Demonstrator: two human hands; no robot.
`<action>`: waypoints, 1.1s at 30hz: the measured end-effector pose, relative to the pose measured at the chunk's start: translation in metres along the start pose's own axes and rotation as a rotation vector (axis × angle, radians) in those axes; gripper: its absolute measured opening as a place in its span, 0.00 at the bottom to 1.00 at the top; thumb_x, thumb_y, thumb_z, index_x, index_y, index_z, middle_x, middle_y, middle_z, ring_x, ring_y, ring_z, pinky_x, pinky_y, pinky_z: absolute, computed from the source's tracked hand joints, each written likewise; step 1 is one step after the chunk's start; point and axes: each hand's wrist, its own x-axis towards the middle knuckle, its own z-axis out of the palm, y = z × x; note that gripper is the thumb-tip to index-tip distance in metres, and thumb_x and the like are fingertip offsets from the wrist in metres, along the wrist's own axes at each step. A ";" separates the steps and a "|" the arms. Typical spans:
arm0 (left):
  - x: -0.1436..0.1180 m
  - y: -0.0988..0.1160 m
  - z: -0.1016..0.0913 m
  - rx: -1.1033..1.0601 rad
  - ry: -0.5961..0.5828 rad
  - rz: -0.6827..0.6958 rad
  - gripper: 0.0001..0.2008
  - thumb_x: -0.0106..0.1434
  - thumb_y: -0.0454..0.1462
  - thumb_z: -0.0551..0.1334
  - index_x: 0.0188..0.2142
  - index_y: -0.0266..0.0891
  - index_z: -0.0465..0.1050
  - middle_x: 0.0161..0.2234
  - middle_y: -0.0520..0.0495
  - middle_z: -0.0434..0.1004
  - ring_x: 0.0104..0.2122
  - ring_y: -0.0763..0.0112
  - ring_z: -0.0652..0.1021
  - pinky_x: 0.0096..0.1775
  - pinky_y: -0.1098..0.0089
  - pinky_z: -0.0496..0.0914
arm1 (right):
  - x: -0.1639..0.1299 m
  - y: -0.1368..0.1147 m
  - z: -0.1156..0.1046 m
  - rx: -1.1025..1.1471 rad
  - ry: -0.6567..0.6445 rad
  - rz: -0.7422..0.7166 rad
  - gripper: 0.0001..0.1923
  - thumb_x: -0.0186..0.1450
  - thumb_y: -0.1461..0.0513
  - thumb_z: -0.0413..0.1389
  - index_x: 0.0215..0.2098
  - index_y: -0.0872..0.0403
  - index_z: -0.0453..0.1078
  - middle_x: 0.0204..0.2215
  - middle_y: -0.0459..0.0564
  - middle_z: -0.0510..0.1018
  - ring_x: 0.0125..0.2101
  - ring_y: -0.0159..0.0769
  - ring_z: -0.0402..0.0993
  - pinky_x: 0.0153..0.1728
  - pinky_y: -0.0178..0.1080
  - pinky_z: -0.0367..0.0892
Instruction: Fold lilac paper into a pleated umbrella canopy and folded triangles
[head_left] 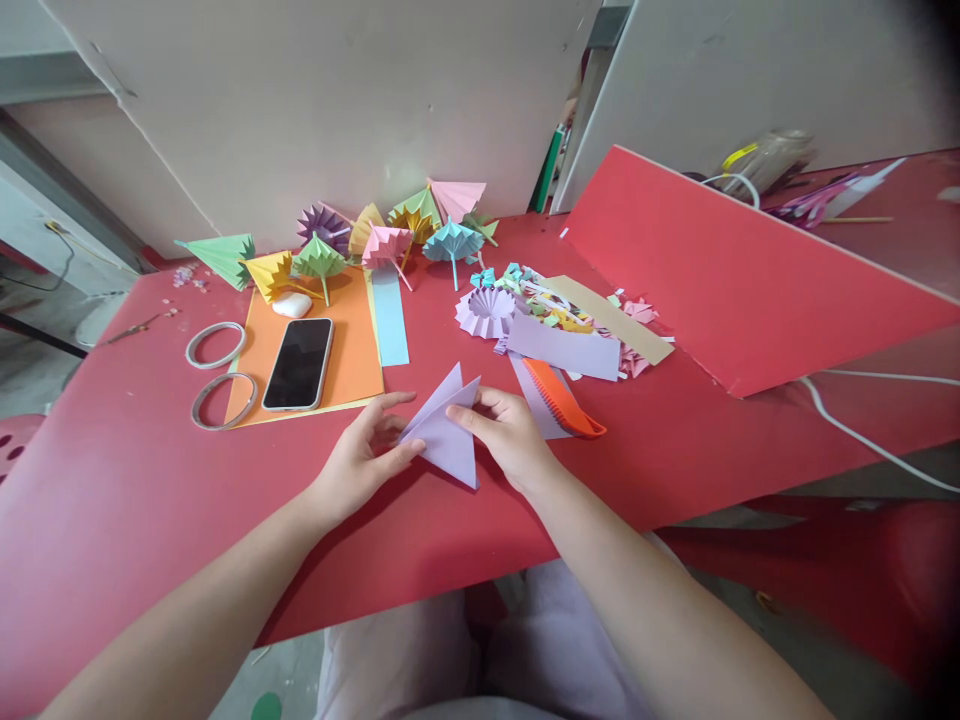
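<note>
A lilac sheet of paper (448,440), folded into a triangle with a second flap standing up, lies on the red table (135,500) in front of me. My left hand (364,460) pinches its left corner between thumb and fingers. My right hand (510,430) grips its upper right edge, thumb on top. Both hands rest low over the tabletop.
Several folded paper umbrellas (390,235) stand at the back. A phone (298,363) lies on orange paper (352,350), two tape rings (216,344) to its left. An orange comb-like tool (562,398), lilac strips and paper scraps (555,310) lie right of the hands. A red board (735,270) leans at right.
</note>
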 end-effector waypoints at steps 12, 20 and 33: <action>0.001 0.002 0.003 -0.114 0.189 0.002 0.12 0.59 0.45 0.61 0.29 0.38 0.67 0.24 0.54 0.66 0.24 0.77 0.67 0.27 0.75 0.64 | -0.004 0.002 0.006 -0.074 -0.020 -0.064 0.14 0.51 0.52 0.62 0.29 0.53 0.72 0.24 0.45 0.75 0.25 0.33 0.69 0.23 0.35 0.63; 0.000 0.000 0.006 -0.140 0.153 -0.014 0.18 0.54 0.45 0.65 0.41 0.39 0.67 0.26 0.54 0.70 0.22 0.76 0.69 0.26 0.74 0.66 | -0.007 -0.001 0.010 -0.081 0.027 -0.065 0.16 0.51 0.50 0.61 0.28 0.54 0.73 0.25 0.47 0.76 0.26 0.35 0.70 0.25 0.37 0.66; -0.004 0.000 0.003 -0.093 0.178 -0.032 0.12 0.56 0.45 0.64 0.27 0.37 0.70 0.21 0.55 0.67 0.21 0.77 0.68 0.25 0.75 0.64 | -0.011 -0.001 0.009 -0.030 0.014 -0.078 0.13 0.54 0.51 0.59 0.26 0.53 0.72 0.16 0.42 0.69 0.18 0.28 0.64 0.16 0.32 0.60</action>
